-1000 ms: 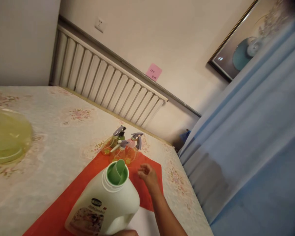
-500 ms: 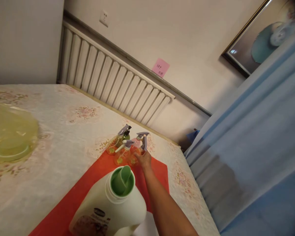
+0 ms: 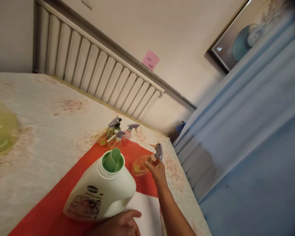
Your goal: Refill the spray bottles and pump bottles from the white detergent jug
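Observation:
My right hand [image 3: 157,171] grips the neck of a clear spray bottle [image 3: 140,166] with a grey trigger head. The bottle leans over the red sheet [image 3: 71,183]; I cannot tell whether its base touches it. At the bottom edge, my left hand [image 3: 124,224] is beside the lower part of a large white jug [image 3: 100,193], fingers partly stretched out and nothing seen in them. The jug stands uncapped, with a green spout in its mouth and a printed label. Behind it stand several more trigger spray bottles [image 3: 116,141], close together.
A white sheet [image 3: 147,209] lies by the jug. A translucent yellow object [image 3: 2,127] sits at the left on the flowered tablecloth [image 3: 46,141]. A radiator [image 3: 93,62] and wall border the far edge; a blue curtain [image 3: 236,131] hangs along the right.
My right hand has drawn one spray bottle rightward and nearer, away from the group. My left hand has come into view beside the jug. The camera view has shifted.

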